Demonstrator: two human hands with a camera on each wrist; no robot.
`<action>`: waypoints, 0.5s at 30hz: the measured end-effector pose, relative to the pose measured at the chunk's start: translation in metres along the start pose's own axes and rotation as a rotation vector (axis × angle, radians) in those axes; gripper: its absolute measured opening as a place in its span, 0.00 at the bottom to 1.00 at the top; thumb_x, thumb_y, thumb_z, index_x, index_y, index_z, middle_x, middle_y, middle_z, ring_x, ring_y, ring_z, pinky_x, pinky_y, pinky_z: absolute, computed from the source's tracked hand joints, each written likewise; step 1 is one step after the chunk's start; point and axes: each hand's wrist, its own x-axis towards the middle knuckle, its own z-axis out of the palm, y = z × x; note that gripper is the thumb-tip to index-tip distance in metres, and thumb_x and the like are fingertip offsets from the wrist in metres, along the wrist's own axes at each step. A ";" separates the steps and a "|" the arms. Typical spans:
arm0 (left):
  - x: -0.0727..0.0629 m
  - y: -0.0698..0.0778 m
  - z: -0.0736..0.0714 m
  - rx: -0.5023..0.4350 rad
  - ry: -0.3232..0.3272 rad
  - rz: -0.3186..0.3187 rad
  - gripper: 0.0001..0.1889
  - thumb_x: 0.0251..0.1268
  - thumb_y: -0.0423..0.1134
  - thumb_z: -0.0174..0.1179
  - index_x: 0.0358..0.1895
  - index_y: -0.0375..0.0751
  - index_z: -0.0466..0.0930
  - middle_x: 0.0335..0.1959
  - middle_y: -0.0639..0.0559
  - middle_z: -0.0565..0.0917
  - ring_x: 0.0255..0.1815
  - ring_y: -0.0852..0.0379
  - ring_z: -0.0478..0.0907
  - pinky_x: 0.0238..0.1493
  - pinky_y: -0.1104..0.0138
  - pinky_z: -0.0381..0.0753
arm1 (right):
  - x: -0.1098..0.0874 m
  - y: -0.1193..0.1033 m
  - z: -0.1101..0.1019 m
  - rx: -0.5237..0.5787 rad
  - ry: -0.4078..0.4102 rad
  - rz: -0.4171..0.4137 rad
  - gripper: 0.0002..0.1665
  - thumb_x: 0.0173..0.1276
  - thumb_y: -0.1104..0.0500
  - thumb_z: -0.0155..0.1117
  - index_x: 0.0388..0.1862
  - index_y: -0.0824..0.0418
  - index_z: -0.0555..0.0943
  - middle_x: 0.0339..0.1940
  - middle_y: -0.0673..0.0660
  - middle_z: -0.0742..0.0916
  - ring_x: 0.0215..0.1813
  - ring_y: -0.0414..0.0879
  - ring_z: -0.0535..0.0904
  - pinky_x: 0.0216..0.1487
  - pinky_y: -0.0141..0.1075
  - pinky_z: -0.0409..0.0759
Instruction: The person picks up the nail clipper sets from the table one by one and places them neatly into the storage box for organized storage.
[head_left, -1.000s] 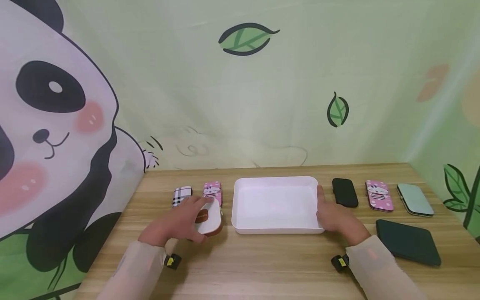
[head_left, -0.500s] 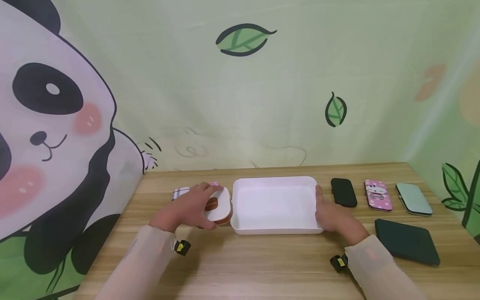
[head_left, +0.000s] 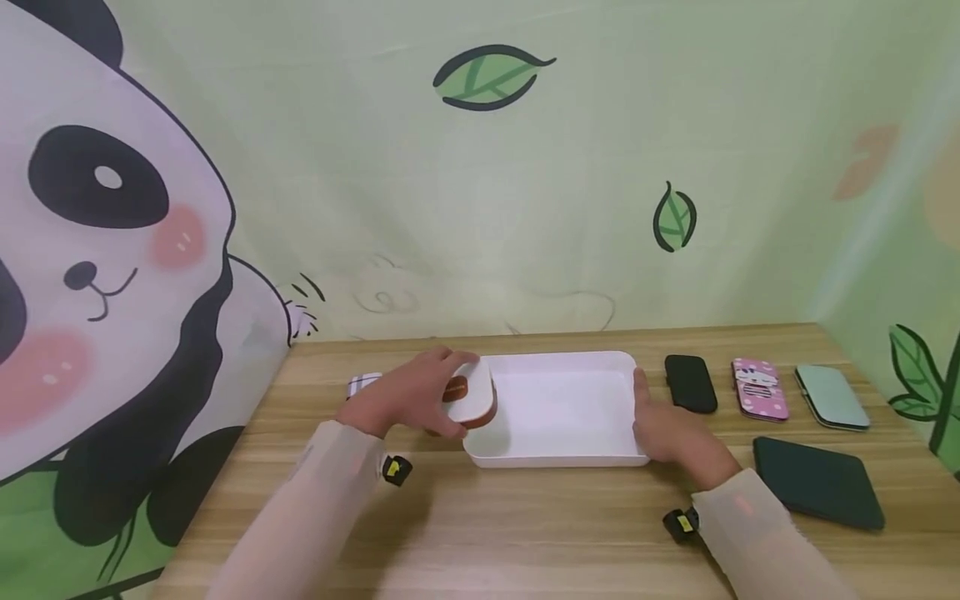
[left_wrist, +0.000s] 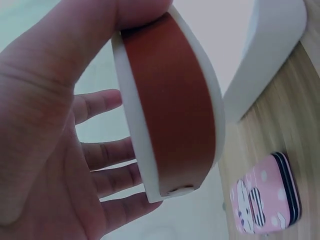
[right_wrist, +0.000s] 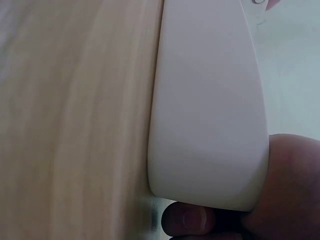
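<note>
My left hand (head_left: 420, 390) holds a small rounded white case (head_left: 472, 396) with a brown label, fingers at the far side and thumb at the near side. In the left wrist view a reddish-brown band (left_wrist: 170, 100) runs round its side, with a small catch at one end. The case is held up over the left end of a shallow white tray (head_left: 562, 458). At the tray's right end my right hand (head_left: 671, 433) grips the wall; the right wrist view has the thumb (right_wrist: 292, 175) on the rim and a fingertip (right_wrist: 187, 218) by the tray's outer corner.
A plaid case (head_left: 363, 383) lies left of the tray, with a pink cat-print case (left_wrist: 262, 195) nearby, hidden from the head view. To the right lie a black case (head_left: 691, 384), another pink case (head_left: 760, 389), a pale green case (head_left: 832, 397) and a dark flat case (head_left: 817, 482).
My left hand has moved right with the white-and-brown case, from beside the tray to over its left end. The right hand has stayed at the tray's right end.
</note>
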 end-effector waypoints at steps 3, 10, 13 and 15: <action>0.005 0.007 -0.003 -0.011 -0.011 0.001 0.52 0.41 0.59 0.77 0.75 0.61 0.61 0.67 0.53 0.69 0.62 0.55 0.69 0.58 0.56 0.78 | -0.001 0.000 -0.001 0.007 0.000 0.002 0.48 0.78 0.57 0.42 0.80 0.64 0.24 0.19 0.55 0.75 0.17 0.46 0.66 0.21 0.36 0.65; 0.019 0.016 -0.002 -0.027 -0.016 0.022 0.52 0.42 0.59 0.77 0.76 0.63 0.60 0.69 0.53 0.69 0.62 0.55 0.69 0.60 0.56 0.76 | -0.003 -0.001 -0.002 0.019 0.003 0.005 0.47 0.78 0.57 0.41 0.80 0.65 0.25 0.18 0.55 0.75 0.17 0.46 0.66 0.21 0.36 0.65; 0.025 0.017 -0.001 -0.025 -0.015 0.048 0.52 0.42 0.60 0.76 0.76 0.63 0.60 0.69 0.54 0.68 0.62 0.56 0.69 0.60 0.56 0.76 | -0.003 -0.002 -0.002 0.018 0.006 -0.003 0.47 0.78 0.57 0.42 0.80 0.65 0.25 0.18 0.55 0.75 0.16 0.45 0.65 0.20 0.35 0.64; 0.029 0.018 -0.001 -0.019 -0.013 0.069 0.52 0.42 0.61 0.76 0.76 0.62 0.61 0.68 0.54 0.69 0.62 0.56 0.69 0.60 0.57 0.76 | -0.003 -0.002 -0.002 0.017 0.009 -0.010 0.47 0.78 0.57 0.42 0.80 0.65 0.25 0.18 0.54 0.75 0.16 0.45 0.65 0.20 0.35 0.64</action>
